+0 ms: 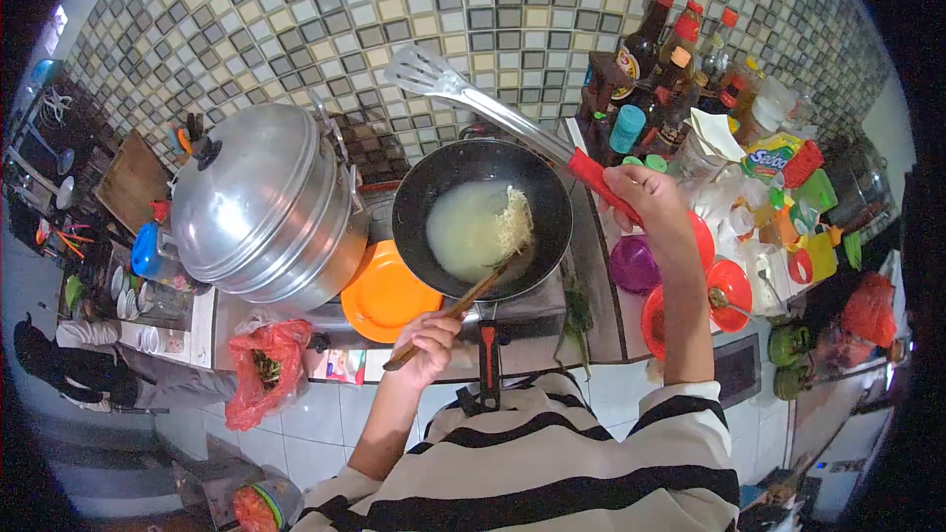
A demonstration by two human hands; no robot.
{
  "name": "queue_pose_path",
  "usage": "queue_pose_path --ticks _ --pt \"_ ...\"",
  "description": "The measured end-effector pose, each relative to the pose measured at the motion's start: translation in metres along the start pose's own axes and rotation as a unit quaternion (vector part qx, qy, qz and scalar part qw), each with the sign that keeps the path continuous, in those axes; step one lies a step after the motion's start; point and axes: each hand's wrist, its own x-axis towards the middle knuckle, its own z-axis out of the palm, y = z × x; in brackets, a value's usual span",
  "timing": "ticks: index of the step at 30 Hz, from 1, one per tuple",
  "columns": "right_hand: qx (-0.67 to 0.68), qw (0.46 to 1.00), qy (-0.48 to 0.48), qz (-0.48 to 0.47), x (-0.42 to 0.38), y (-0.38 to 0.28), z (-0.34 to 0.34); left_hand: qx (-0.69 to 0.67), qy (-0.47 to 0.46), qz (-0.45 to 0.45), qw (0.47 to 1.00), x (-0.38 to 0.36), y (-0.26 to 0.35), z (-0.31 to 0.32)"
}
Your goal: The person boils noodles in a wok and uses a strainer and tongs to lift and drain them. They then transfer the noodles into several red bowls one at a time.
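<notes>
My left hand (429,345) is wrapped round the handle of a wooden spatula (471,298), whose far end dips into a black wok (414,187). Cloudy yellowish liquid (463,232) fills the wok's bottom, and a pale clump of noodles (514,222) rests at its right side, beside the spatula's end. Raised above the wok's right rim, my right hand (645,192) grips metal tongs (503,116) by their red handle. The slotted head of the tongs points up and left toward the tiled wall, apart from the food. The spatula's tip is hidden in the liquid.
Left of the wok stand a large lidded aluminium steamer pot (261,202) and an orange plate (389,291). A red plastic bag (261,365) sits at the counter's front edge. Sauce bottles (645,39), a purple bowl (634,264) and red bowls (729,286) crowd the right.
</notes>
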Motion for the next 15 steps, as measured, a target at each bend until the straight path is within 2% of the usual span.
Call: queue_pose_path --ticks 6,13,15 --pt "-0.011 1.000 0.008 0.004 -0.002 -0.001 0.000 0.000 0.016 0.028 0.999 -0.025 0.005 0.024" --pt "0.034 0.999 0.002 0.002 -0.006 0.000 -0.006 0.162 0.126 0.018 0.979 -0.049 0.035 0.047" --pt "0.031 0.999 0.012 0.010 -0.007 0.000 -0.006 0.173 0.143 0.015 0.974 -0.049 0.039 0.049"
